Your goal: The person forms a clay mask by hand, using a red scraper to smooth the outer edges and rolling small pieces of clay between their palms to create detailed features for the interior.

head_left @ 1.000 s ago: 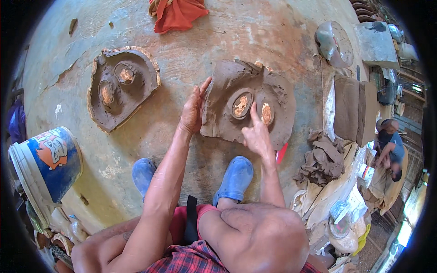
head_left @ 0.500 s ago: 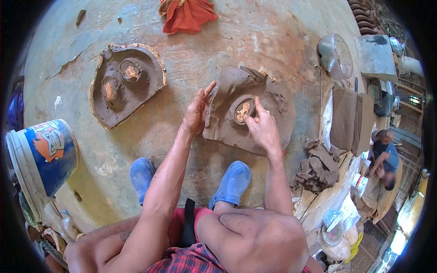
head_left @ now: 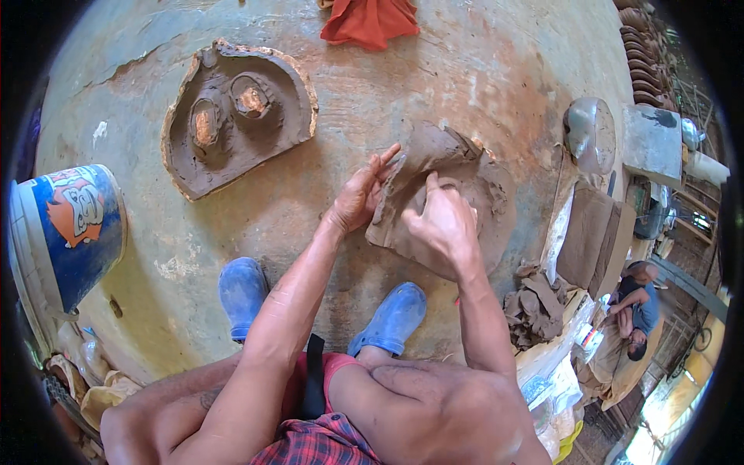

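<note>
At frame centre, our right hand (head_left: 446, 222), thumb and index apart, touches the clay slab (head_left: 407, 182); our left hand (head_left: 361, 195), fingers extended, flanks it.

The left hand (head_left: 360, 194) stood against the left edge of a clay slab (head_left: 491, 221), its fingers stretched away from the body. The right hand (head_left: 444, 221) reached over the slab, forefinger extended onto the clay and partly hiding it. To the left on the floor (head_left: 178, 225), well apart, lay a clay mould (head_left: 271, 147) with a rough rim and two raised ovals showing orange centres. A red cloth (head_left: 370, 25) lay beyond. A blue and white bucket (head_left: 77, 232) stood tilted at far left. Between the forearms were blue clogs (head_left: 242, 298). At right sat a clay heap (head_left: 535, 306), near a clay block (head_left: 590, 240); farther right, a co-worker (head_left: 639, 306) sat.
</note>
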`<control>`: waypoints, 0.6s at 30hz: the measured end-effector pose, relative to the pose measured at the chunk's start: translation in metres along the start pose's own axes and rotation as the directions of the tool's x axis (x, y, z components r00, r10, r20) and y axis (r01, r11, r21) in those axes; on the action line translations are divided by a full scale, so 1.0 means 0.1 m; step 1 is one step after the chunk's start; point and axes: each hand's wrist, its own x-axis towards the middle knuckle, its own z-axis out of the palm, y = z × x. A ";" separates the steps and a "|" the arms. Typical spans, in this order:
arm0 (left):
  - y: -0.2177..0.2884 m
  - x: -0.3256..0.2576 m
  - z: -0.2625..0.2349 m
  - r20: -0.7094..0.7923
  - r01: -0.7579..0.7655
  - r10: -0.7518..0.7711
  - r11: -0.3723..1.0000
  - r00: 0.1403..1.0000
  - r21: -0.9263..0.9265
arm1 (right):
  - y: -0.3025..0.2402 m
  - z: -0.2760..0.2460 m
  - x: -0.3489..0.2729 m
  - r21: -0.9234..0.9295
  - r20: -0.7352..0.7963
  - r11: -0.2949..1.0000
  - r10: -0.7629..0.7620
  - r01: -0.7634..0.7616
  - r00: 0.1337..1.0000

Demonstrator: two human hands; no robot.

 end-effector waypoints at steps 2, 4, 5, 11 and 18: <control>-0.02 0.00 -0.02 -0.015 0.012 -0.012 1.000 1.000 0.005 | -0.07 0.00 -0.08 -0.108 -0.006 0.992 -0.071 0.070 0.997; -0.02 0.02 -0.05 -0.022 0.004 -0.003 1.000 1.000 0.025 | -0.13 -0.02 -0.16 -0.236 0.187 0.945 -0.187 0.229 0.964; -0.01 0.02 -0.07 -0.020 0.006 -0.005 1.000 1.000 0.025 | -0.10 0.07 -0.21 -0.262 0.162 0.917 -0.265 0.301 0.950; 0.03 0.00 0.01 -0.006 0.019 -0.019 1.000 1.000 0.015 | 0.10 0.05 -0.23 -0.210 0.223 0.922 -0.280 0.326 0.934; 0.06 0.00 0.12 -0.014 0.034 -0.034 0.999 0.999 0.006 | 0.31 0.03 -0.09 -0.182 0.111 0.931 -0.299 0.315 0.948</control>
